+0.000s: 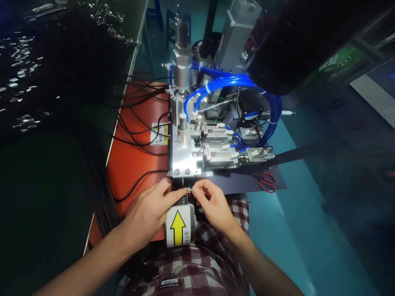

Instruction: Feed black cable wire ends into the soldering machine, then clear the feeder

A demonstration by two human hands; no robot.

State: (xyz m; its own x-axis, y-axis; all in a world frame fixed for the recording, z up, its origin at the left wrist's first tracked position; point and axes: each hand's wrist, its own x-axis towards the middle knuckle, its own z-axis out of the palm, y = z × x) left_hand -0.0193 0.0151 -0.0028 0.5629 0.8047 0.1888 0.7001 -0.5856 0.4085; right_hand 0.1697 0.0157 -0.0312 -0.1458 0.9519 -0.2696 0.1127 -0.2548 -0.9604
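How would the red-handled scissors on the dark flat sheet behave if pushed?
The red-handled scissors would likely slide, not roll, since they lie flat on the dark sheet. The handles might swing closed, as their loops stand apart.

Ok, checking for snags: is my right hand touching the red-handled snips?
Apart: the head view shows dark sheet between your right hand and the snips.

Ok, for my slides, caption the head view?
Left hand and right hand meet at fine wires beside a blue-tubed machine.
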